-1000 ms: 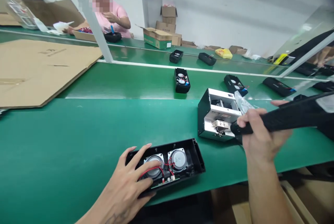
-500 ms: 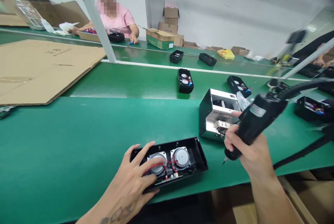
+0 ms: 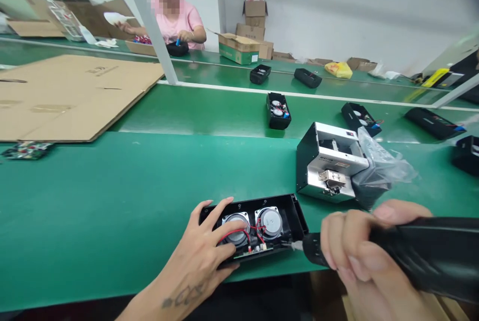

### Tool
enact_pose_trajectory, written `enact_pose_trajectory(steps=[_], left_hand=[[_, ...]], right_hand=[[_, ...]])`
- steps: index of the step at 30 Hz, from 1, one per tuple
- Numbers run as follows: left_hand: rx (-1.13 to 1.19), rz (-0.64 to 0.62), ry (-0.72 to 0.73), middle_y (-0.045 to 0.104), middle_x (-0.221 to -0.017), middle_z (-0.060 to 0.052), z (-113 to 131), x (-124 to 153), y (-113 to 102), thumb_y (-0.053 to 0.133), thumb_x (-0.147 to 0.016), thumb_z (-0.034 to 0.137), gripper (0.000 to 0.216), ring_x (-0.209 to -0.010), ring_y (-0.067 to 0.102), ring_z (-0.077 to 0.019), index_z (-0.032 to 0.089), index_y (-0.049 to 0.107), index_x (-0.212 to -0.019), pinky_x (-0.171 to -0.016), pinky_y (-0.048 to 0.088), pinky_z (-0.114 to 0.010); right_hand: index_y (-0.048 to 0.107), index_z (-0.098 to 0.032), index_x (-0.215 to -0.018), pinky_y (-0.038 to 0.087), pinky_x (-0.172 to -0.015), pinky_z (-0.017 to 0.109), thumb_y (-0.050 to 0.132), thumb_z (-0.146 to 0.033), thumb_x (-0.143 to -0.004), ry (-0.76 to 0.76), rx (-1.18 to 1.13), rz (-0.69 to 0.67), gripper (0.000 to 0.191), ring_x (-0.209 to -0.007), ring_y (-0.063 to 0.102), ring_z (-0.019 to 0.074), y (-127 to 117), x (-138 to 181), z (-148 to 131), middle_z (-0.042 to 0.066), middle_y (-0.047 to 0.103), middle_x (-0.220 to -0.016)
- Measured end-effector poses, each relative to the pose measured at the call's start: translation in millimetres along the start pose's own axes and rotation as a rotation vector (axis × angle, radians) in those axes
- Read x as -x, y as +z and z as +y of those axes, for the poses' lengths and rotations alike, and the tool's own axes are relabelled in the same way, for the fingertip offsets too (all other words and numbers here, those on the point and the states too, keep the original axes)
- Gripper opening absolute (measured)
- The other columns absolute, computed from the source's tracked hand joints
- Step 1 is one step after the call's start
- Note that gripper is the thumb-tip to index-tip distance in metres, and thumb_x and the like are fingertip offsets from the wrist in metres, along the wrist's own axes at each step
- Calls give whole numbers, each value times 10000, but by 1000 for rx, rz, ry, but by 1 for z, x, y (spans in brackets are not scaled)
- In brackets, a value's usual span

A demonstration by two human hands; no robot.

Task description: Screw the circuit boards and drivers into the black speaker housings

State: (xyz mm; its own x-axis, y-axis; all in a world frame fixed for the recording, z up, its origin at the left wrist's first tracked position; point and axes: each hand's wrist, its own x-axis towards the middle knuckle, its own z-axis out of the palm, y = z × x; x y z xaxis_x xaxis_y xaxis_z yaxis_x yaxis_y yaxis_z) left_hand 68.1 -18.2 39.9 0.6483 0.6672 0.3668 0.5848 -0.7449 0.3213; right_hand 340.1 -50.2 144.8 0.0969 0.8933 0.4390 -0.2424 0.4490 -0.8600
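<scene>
My left hand grips the left end of a black speaker housing, fingers over its cavity and the thumb at its near side. Two round speakers sit inside, joined by red wires; a narrow circuit board runs along the near wall. My left fingers partly cover the left speaker. My right hand is wrapped around a black electric screwdriver, held nearly level. Its bit points left at the right near corner of the housing; whether it touches anything there I cannot tell.
Behind the housing stands a black and silver machine, with a clear plastic bag beside it. More black housings lie on the green line beyond. A flat cardboard sheet covers the left. Across the line, a person in a pink top handles parts.
My right hand has brought the screwdriver down and turned it from upright-tilted to nearly level, its bit now at the housing. The left hand keeps its hold. The person opposite has lifted a blue piece.
</scene>
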Motion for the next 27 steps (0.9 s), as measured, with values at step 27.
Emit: enact_pose_trajectory(steps=[27], left_hand=[[-13,2,9,773,-1330,58,3,1,-1,955,-792,358,289,-1516,436,-450,244,690,-784,-1173,177,-610]], right_hand=[[573,-326,-1091,396,-502,299,703,-202,-1007,-99,175,16,198,-475,495,120,27,15,41,-113,418,-600]])
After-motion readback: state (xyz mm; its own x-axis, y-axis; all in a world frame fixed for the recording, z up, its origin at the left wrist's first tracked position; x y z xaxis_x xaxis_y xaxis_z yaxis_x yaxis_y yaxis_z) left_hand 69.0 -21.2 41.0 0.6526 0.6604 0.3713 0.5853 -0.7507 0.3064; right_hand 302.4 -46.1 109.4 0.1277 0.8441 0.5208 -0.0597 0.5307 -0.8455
